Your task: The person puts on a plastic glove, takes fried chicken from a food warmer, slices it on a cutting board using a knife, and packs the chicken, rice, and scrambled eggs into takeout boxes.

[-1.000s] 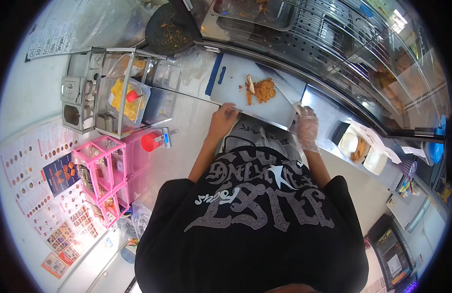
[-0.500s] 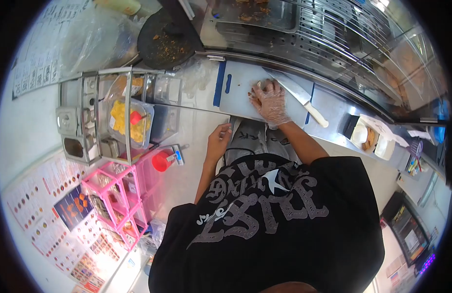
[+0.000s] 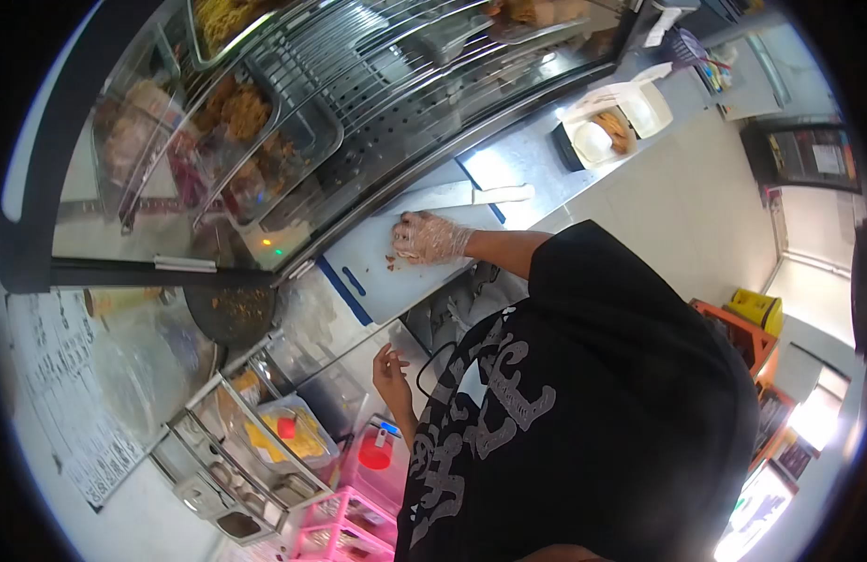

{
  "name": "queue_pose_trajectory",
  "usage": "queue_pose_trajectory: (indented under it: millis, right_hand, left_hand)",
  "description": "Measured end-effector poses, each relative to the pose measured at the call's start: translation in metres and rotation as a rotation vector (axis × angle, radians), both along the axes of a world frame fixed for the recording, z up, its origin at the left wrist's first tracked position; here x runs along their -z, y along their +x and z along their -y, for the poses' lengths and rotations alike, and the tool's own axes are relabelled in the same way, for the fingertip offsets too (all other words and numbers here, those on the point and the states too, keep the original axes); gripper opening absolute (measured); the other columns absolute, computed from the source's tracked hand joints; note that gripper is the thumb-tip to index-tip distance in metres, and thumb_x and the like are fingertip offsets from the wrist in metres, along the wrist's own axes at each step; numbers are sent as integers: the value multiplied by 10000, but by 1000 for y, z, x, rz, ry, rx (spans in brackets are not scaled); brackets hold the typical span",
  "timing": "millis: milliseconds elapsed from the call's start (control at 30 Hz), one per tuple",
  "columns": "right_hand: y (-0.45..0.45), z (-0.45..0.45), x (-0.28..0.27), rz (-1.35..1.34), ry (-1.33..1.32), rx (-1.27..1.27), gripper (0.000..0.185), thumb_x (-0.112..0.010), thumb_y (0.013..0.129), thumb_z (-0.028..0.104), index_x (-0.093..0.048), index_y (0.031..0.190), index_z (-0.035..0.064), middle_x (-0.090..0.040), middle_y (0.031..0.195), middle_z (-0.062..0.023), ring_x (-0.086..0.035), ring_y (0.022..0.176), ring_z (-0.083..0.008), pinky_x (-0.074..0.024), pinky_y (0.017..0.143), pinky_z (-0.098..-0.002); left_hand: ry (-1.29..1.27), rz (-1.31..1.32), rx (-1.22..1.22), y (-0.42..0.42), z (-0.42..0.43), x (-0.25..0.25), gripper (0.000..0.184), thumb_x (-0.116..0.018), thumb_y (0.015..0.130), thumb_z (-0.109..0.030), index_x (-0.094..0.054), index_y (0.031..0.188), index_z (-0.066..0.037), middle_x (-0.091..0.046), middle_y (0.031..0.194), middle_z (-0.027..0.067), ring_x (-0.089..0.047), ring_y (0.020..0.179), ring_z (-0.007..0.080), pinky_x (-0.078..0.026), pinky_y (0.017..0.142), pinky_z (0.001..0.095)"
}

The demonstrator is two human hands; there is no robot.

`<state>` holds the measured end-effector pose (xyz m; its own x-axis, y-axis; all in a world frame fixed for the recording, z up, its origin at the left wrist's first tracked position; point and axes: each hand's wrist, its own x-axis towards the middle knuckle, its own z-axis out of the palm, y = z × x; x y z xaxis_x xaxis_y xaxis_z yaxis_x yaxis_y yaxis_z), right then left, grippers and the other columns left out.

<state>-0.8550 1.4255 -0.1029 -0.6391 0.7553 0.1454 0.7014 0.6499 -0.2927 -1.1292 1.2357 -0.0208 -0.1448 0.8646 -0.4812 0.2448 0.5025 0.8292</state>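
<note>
My right hand (image 3: pixel 431 238), in a clear plastic glove, has its fingers curled down over the brown fried food on the white cutting board (image 3: pixel 382 290). Most of that food is hidden under the hand; a few crumbs (image 3: pixel 391 260) show beside it. A knife (image 3: pixel 452 197) with a white handle lies across the far right part of the board. Bare and away from the board, my left hand (image 3: pixel 390 367) hangs over the counter's near edge, its fingers loosely apart and nothing in them.
A glass cabinet (image 3: pixel 377 140) with wire racks and trays of fried food stands beyond the board. An opened takeaway box (image 3: pixel 639 108) sits at the right. A dark round pan (image 3: pixel 229 314), a tub of yellow food (image 3: pixel 293 436) and pink drawers (image 3: pixel 344 525) are at the left.
My right hand has let go of the knife and moved onto the food. My left hand has come away from the board's edge. The view has turned, bringing more of the cabinet into sight.
</note>
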Motion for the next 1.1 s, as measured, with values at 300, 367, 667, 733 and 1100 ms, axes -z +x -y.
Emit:
queue_pose_trajectory:
  millis: [300, 367, 667, 733, 1100]
  right_hand:
    - [5, 14, -92, -930, -892, 755, 326, -676, 787, 284, -615, 1027, 71, -605, 801, -110, -614, 712, -259, -521, 688, -391]
    - [33, 25, -89, -1162, -959, 847, 318, -673, 805, 281, -612, 1060, 100, -607, 752, -68, -548, 586, -173, -458, 527, -345]
    - [356, 76, -180, -1546, -497, 1313, 396, -628, 882, 488, -612, 1002, 111, -647, 815, -50, -593, 632, -132, -477, 509, -282]
    - [468, 70, -147, -936, -378, 1563, 394, -629, 889, 396, -607, 1130, 86, -643, 788, -39, -574, 629, -118, -481, 539, -295]
    - [623, 28, -70, -23, -485, 1194, 434, -653, 886, 290, -564, 1197, 1, -673, 1056, -240, -639, 1025, -387, -493, 893, -461]
  left_hand:
    - [56, -3, 105, 15, -44, -1, 320, -563, 998, -251, -597, 1232, -34, -705, 983, 72, -642, 731, 118, -428, 605, 248]
    - [66, 20, 126, 28, -57, -3, 312, -554, 998, -224, -591, 1237, -27, -703, 988, 76, -638, 727, 117, -432, 604, 243]
    - [30, 45, 318, 134, -108, -20, 308, -560, 996, -176, -577, 1252, -6, -686, 993, 80, -631, 777, 114, -448, 625, 226]
    - [68, 14, 339, 168, -119, -27, 315, -562, 999, -191, -578, 1253, -5, -688, 997, 84, -636, 780, 126, -442, 619, 232]
    - [63, 81, 358, 365, -118, -46, 291, -576, 994, -168, -591, 1241, -16, -685, 1015, 97, -619, 792, 132, -487, 699, 255]
